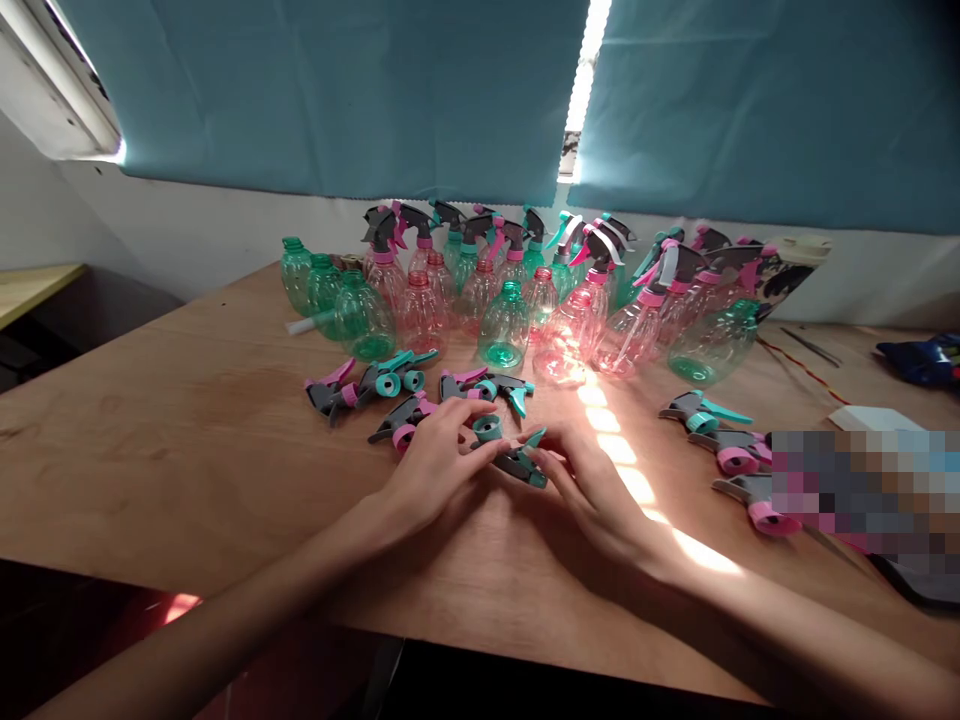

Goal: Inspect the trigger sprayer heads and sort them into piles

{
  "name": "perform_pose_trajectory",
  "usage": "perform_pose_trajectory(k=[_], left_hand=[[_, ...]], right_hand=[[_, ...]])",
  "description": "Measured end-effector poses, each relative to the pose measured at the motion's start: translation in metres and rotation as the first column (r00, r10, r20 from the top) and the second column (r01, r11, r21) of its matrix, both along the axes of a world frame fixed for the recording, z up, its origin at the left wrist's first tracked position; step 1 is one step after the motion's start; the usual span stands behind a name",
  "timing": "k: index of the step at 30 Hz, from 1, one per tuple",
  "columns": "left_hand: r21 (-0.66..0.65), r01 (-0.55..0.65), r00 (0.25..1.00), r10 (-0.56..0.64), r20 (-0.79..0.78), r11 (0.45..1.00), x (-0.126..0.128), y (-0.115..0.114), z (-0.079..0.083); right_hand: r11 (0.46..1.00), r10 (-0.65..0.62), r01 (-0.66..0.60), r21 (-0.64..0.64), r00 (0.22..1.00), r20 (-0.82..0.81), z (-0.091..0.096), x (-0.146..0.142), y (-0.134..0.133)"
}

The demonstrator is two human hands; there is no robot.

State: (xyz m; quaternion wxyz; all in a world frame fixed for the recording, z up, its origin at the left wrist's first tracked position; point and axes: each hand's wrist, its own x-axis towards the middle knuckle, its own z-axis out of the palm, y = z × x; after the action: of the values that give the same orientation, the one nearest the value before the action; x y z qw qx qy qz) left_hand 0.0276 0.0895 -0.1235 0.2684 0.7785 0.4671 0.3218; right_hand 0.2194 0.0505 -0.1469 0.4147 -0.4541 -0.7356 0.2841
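Observation:
Between my two hands, just above the wooden table, is a grey and teal trigger spray head (521, 465) with its teal collar toward the left. My left hand (442, 450) pinches it at the collar side. Fingers of my right hand (581, 465) close on its teal trigger end. Loose spray heads with pink collars (405, 425) and teal collars (388, 384) lie just beyond my left hand. Behind them stand open green bottles (504, 325) and pink bottles (422, 315); several bottles at the back carry spray heads (514, 240).
More loose spray heads (701, 410) lie at the right, near a blurred-out patch. Behind the bottles hangs a blue curtain (337, 100). Tweezers (811, 346) and a dark blue item (919, 358) rest at the far right. The table's front edge runs below my forearms.

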Motion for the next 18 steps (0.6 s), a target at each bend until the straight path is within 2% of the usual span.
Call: perform_pose_trajectory(k=[4, 6, 8, 10, 13, 18], left_hand=[[-0.218, 0.032, 0.954, 0.035, 0.297, 0.975, 0.013, -0.005, -0.005], [-0.222, 0.023, 0.943, 0.053, 0.328, 0.975, 0.019, -0.004, -0.006], [-0.118, -0.032, 0.956, 0.065, 0.288, 0.992, 0.022, -0.002, -0.006], [0.041, -0.051, 0.973, 0.041, 0.226, 0.998, 0.025, 0.000, -0.006], [0.194, 0.095, 0.988, -0.117, 0.101, 0.976, 0.031, -0.001, -0.009], [0.231, 0.347, 0.937, -0.348, -0.038, 0.909, 0.050, -0.010, -0.019]], right_hand=[[0.995, -0.098, 0.098, -0.010, 0.994, -0.056, 0.002, 0.004, -0.009], [0.995, -0.098, 0.098, 0.003, 0.995, -0.033, 0.004, 0.008, -0.010], [0.995, -0.099, 0.099, -0.012, 0.995, 0.005, 0.006, 0.013, -0.007], [0.991, -0.125, 0.126, -0.043, 0.992, 0.029, 0.010, 0.021, -0.002], [0.992, -0.104, 0.106, -0.070, 0.994, 0.032, 0.012, 0.034, 0.006], [0.997, -0.034, 0.042, -0.062, 0.992, 0.123, 0.005, 0.048, 0.016]])
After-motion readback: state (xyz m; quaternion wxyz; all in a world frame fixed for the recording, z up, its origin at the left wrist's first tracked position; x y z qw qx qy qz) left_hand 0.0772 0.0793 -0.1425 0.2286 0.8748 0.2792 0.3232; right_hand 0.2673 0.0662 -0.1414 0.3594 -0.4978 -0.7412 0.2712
